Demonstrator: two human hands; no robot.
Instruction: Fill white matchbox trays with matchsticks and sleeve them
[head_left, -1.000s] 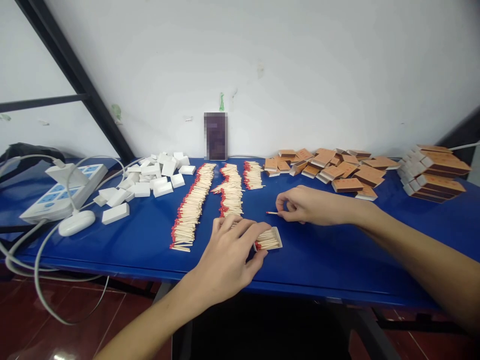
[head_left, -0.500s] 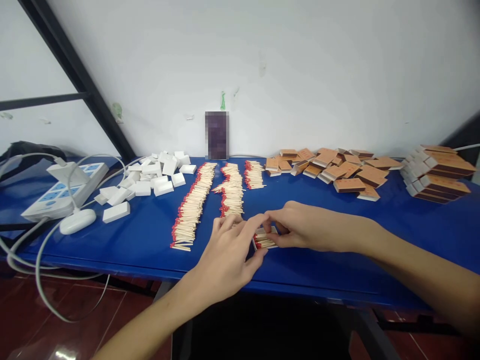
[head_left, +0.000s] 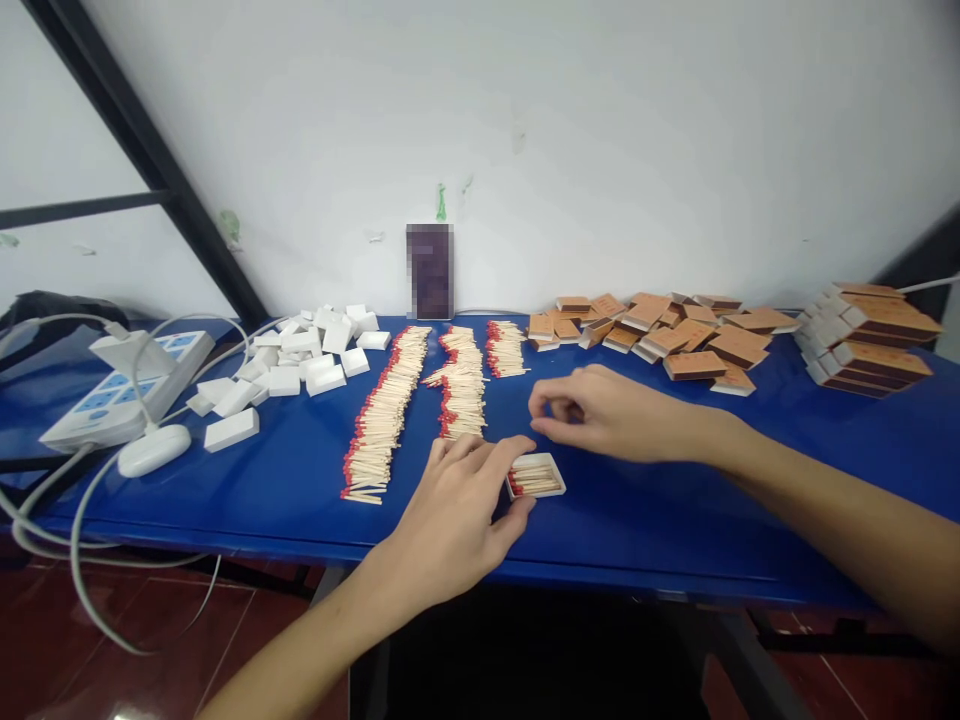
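Note:
A small white matchbox tray (head_left: pixel 553 487) lies near the table's front edge, part filled with red-headed matches (head_left: pixel 534 481). My left hand (head_left: pixel 469 510) grips its left end between thumb and index finger. Above and behind the tray hovers my right hand (head_left: pixel 592 412). Its fingers are curled, with thumb and index tips slightly apart and nothing visible between them. Loose matches lie in a long left row (head_left: pixel 386 415), a middle row (head_left: pixel 463 385) partly hidden behind my left hand, and a short right row (head_left: pixel 507 350).
White empty trays (head_left: pixel 300 350) are heaped at the left, beside a power strip (head_left: pixel 131 390) with cables. Orange matchbox sleeves (head_left: pixel 675 335) lie scattered at the right, near stacked matchboxes (head_left: pixel 874 340). A dark pixelated rectangle (head_left: pixel 430 270) stands against the wall. The blue table (head_left: pixel 300 490) ends in front.
My right hand has lifted off the tray and moved up and back, uncovering the tray's right end. My left hand keeps its grip in the same place.

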